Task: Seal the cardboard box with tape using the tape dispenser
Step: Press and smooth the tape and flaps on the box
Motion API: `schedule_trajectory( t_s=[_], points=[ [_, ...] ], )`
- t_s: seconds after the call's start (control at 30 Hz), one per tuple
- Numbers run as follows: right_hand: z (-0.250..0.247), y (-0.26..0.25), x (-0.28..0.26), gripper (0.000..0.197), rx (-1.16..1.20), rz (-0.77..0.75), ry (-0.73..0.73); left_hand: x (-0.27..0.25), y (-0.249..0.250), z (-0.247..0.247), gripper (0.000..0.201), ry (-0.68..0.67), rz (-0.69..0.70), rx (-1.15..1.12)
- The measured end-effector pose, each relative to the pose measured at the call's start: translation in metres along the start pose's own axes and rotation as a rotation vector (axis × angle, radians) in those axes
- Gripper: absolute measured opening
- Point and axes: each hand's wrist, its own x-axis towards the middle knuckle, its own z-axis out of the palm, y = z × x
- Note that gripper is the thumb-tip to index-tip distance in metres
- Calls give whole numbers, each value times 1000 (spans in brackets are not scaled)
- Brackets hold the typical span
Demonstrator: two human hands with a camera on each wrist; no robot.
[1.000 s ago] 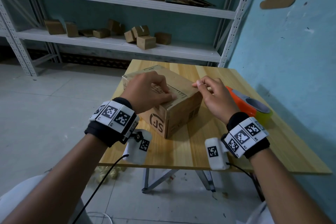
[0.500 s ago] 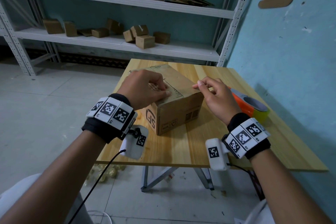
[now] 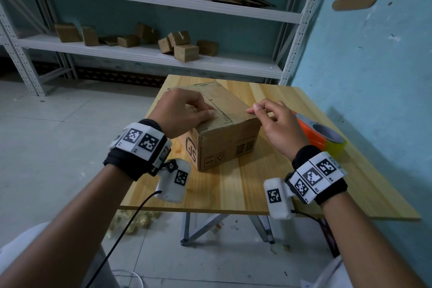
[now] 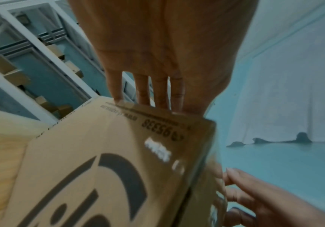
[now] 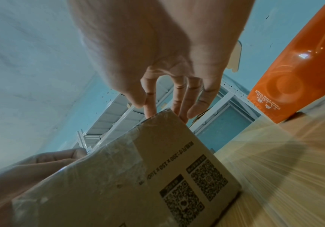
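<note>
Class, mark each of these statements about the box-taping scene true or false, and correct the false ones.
1. The left hand rests on top of the cardboard box. True.
2. The right hand holds the tape dispenser. False: the dispenser lies on the table, behind that hand.
3. Clear tape already covers part of the box. True.
4. The box stands on the floor. False: it stands on the wooden table.
5. Small boxes sit on the shelf. True.
</note>
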Motion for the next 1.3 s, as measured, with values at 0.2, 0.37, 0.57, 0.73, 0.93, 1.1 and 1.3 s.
schedule_trajectory(
  t_s=[0.2,0.37,0.57,0.73,0.93,1.1,1.3],
  points=[
    [0,2,1,26,9,-13,1,0,-4,-6,16,-97,-28,-83],
    [1,3,1,26,17,-11,-4,1,-3,-6,15,-94,-20,-51],
    [0,2,-1,21,-10,-12,-8,1,-3,-4,9,-65,-6,-4],
    [5,-7,-1,25,-117,-45,64,0,-1,2,11,-9,9,14],
    [17,-19,5,49,-376,21,123,3,4,24,27,-16,-34,133],
    [15,-29,2,48,-424,36,76,3,8,30,36,-15,-124,181],
    [11,-28,1,41,-339,59,75,5,4,28,38,-33,-125,131]
  ],
)
